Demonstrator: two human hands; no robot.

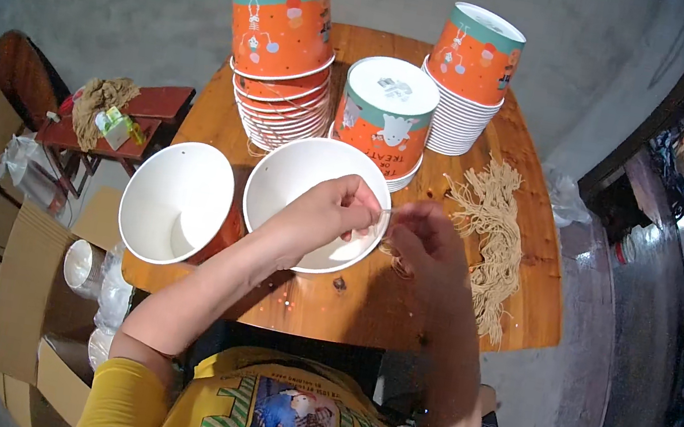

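A large white-lined paper bucket [284, 182] lies tilted with its mouth toward me. My left hand [333, 212] is closed in a pinch over the right side of its rim. Just right of that rim my right hand [429, 238] is pinched too, its fingertips almost meeting the left ones. A thin pale cord [386, 211] seems to run between the fingertips, and darker loops hang below the right hand. Another white-lined bucket [173, 205] rests to the left. A bundle of tan cords [489, 246] lies on the table right of my right hand.
Upside-down orange and green buckets stand in a left stack [285, 39], a right stack [479, 56] and a shorter middle stack [385, 122] on the wooden table [537, 280]. A red bench [158, 104] with cloth stands left, above an opened cardboard box [36, 281].
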